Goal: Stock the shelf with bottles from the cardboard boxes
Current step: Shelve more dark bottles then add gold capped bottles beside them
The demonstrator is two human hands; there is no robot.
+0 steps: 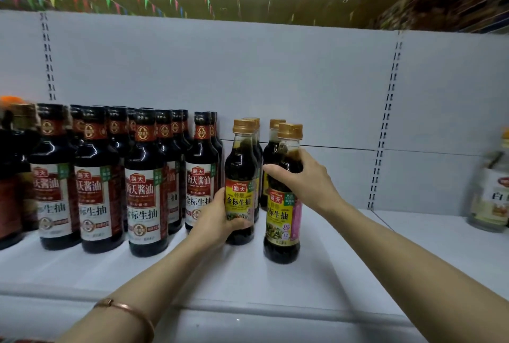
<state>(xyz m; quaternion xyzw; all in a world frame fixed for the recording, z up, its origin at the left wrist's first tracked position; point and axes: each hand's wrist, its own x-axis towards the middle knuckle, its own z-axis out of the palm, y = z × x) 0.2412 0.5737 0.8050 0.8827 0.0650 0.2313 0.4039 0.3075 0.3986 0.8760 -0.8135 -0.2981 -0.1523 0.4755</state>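
Your left hand and right hand each grip a gold-capped dark soy sauce bottle; shoving either could topple the gold-capped bottles behind.

Dark bottles with gold caps carry yellow labels; their neighbours wear red-and-white labels on a white shelf.

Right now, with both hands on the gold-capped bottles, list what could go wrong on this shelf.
1. The left hand grips the left gold-capped bottle close beside the dark-capped bottles; sliding it left could knock that row.
2. The right hand holds the right gold-capped bottle high, near its shoulder, so a push there might tip it.
3. That bottle stands toward the front of the shelf; a tip forward could send it off.
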